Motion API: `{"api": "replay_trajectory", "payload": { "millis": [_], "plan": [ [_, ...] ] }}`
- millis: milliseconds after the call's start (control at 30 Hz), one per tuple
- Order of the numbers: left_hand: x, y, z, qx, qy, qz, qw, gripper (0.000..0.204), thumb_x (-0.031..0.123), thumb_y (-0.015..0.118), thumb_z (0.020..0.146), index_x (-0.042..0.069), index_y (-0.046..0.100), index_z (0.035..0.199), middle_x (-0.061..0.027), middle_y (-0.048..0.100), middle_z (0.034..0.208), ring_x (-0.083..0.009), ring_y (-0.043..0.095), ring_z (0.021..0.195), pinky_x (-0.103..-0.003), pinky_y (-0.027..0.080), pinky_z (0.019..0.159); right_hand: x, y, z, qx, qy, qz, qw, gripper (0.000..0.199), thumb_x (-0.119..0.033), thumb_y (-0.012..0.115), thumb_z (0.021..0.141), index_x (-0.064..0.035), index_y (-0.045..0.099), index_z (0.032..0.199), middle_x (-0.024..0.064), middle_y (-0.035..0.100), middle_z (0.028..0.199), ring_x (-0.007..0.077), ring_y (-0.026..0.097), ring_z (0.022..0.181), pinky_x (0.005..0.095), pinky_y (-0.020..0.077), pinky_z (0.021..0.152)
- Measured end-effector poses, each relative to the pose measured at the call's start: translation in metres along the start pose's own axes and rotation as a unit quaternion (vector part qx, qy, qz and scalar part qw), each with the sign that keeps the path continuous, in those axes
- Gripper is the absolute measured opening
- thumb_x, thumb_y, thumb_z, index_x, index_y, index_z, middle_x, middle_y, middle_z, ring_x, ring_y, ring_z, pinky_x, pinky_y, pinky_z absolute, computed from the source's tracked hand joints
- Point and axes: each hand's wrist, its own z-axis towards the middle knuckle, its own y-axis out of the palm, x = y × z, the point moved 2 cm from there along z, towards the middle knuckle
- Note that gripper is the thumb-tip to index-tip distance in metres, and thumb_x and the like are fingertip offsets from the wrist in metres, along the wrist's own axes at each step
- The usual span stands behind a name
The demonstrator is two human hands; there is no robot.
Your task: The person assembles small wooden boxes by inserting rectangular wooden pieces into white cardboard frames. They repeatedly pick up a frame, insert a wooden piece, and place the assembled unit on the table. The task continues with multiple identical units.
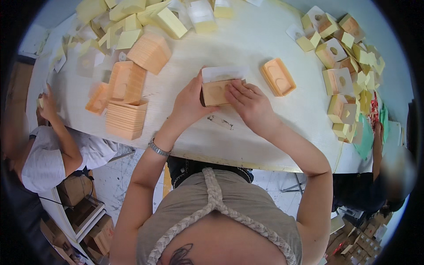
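Just in front of me, my left hand point(190, 98) is closed around the left side and near edge of a small open carton point(225, 73), whose white flap stands up at the far side. A peach plastic tray insert point(214, 90) with a round recess sits inside the carton. The fingers of my right hand point(251, 108) are stretched out and lie on the right part of the insert; its thumb is hidden. To the right of the carton lies a single loose peach tray point(278, 77), touched by neither hand.
Stacks of nested peach trays point(126, 119) stand on the white table point(247, 150) at left. Pale yellow cartons point(128, 26) are heaped at the far left. Cartons with trays inside point(338, 81) pile up at right. People sit at both sides; one person's hand point(47, 104) shows at left.
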Motion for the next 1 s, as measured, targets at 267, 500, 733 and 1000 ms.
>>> {"api": "replay_trajectory", "payload": {
  "millis": [267,500,733,1000],
  "plan": [
    [-0.001,0.004,-0.006,0.050,0.039,0.045,0.997,0.117,0.025,0.091,0.058,0.005,0.023,0.151,-0.0167,0.058,0.119,-0.0333,0.060,0.108,-0.039,0.052,0.087,0.007,-0.021,-0.004,0.058,0.036,-0.052,0.996,0.025,-0.013,0.066,0.069,-0.0054,0.071,0.093,0.0005,0.069,0.105,0.0170,0.055,0.093,0.0349,0.0409,0.079],
    [-0.001,0.004,-0.003,0.040,0.011,0.051,0.998,0.114,0.027,0.090,0.060,0.004,0.024,0.150,-0.0164,0.058,0.114,-0.0335,0.061,0.102,-0.039,0.052,0.084,0.002,-0.021,0.003,0.014,0.022,-0.100,0.995,0.023,-0.013,0.065,0.070,-0.0045,0.069,0.091,0.0035,0.068,0.102,0.0192,0.055,0.095,0.0372,0.0425,0.084],
    [-0.001,0.010,-0.005,0.091,0.058,0.067,0.992,0.112,0.023,0.089,0.061,-0.001,0.024,0.149,-0.0176,0.059,0.111,-0.0341,0.062,0.096,-0.039,0.054,0.078,-0.044,0.005,0.008,0.007,0.053,0.039,0.998,0.041,-0.012,0.063,0.074,-0.0039,0.065,0.114,0.0106,0.067,0.116,0.0247,0.058,0.102,0.0353,0.0500,0.087],
    [0.004,0.007,-0.001,0.073,0.024,0.069,0.995,0.111,0.025,0.090,0.060,0.000,0.027,0.147,-0.0175,0.059,0.113,-0.0335,0.062,0.100,-0.039,0.053,0.079,-0.012,-0.003,0.006,0.022,0.092,0.017,0.995,0.045,-0.010,0.060,0.075,0.0071,0.062,0.116,0.0201,0.066,0.117,0.0301,0.061,0.111,0.0364,0.0497,0.092]
  ]
}}
